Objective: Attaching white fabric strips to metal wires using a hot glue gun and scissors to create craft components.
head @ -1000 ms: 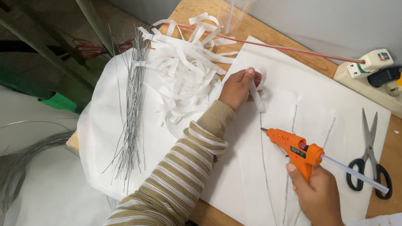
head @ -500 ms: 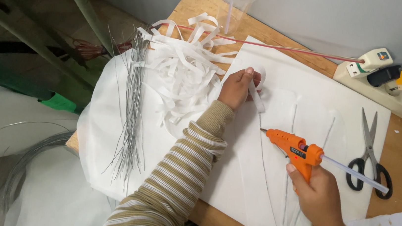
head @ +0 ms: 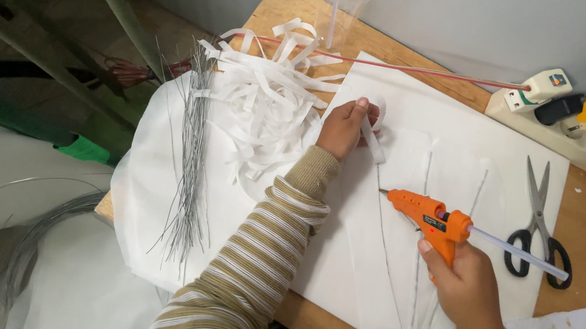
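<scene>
Glue gun (head: 427, 216) gripped in right hand (head: 468, 292), frame centre-right; left hand (head: 344, 128) pinches white paper strip (head: 372, 138). Gluing step; next likely needs nozzle brought to strip.

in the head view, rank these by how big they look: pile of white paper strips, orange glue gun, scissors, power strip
1. pile of white paper strips, clearly the largest spread.
2. power strip, partly cut off at the frame edge, so unsure.
3. orange glue gun, in the right hand, and scissors: about alike; not ranked.

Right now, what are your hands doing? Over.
Left hand pinching paper strip. Right hand gripping glue gun. Wires lie under the nozzle.
</scene>
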